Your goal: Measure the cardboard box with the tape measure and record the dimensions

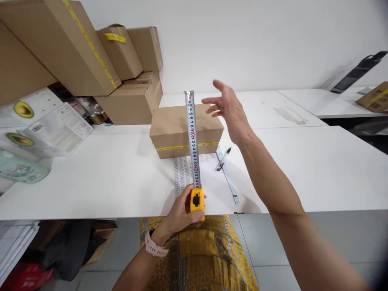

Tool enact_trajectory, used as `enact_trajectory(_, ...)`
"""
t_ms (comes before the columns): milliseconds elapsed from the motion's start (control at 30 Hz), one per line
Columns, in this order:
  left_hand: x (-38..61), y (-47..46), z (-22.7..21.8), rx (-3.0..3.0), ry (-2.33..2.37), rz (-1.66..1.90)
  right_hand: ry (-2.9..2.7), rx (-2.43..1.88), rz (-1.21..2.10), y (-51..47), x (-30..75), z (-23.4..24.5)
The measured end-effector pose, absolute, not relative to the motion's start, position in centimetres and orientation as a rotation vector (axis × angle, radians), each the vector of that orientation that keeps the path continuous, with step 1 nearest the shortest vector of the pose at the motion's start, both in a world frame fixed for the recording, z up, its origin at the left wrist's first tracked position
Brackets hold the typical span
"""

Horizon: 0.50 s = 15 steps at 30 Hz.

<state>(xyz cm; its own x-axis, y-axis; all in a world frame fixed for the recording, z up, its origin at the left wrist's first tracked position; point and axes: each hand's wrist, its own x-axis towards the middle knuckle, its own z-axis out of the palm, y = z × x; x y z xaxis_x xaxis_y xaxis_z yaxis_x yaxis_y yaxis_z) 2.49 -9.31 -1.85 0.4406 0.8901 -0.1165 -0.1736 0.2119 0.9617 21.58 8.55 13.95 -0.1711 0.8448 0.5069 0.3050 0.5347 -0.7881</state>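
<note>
My left hand (182, 210) grips a yellow tape measure (197, 200) at the near edge of the white table (121, 182). Its metal blade (192, 137) is pulled out away from me, up over a small cardboard box with a yellow tape band (176, 127). My right hand (226, 105) hovers open above the box's far right corner, fingers spread, holding nothing. A printed sheet of paper (184, 171) lies under the blade, in front of the box. A pen (223, 158) and a clear ruler (228, 180) lie to the right of the sheet.
Stacked cardboard boxes (91, 48) fill the back left. White product cartons with avocado pictures (36, 121) and a teal item (21, 169) sit at the left edge. Another table (303, 105) stands behind, with a cardboard box (374, 97) far right. Bags and a box lie on the floor below.
</note>
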Motion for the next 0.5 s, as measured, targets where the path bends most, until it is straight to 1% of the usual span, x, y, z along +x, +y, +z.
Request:
enact_trajectory(67, 2.2, -9.1, -2.0, 1.116, 0.781, 0.844, -1.727, -0.814, 0.762, 8.5, 20.6, 15.7)
enact_trajectory(133, 2.0, -9.0, -2.2, 1.124, 0.763, 0.82, -1.75, -0.691, 0.808, 9.1, 19.6, 16.6)
enact_trajectory(267, 1.7, -9.1, -2.5, 1.157, 0.768, 0.789, -1.749, -0.591, 0.81, 10.0, 18.8, 16.5)
enact_trajectory(367, 1.9, -9.4, -2.6, 1.187, 0.809, 0.812, -1.725, -0.618, 0.763, 7.8, 18.9, 15.1)
enact_trajectory(500, 2.2, -9.7, -2.7, 1.171, 0.878, 0.892, -1.789, -0.646, 0.57, 1.4, 18.6, 10.7)
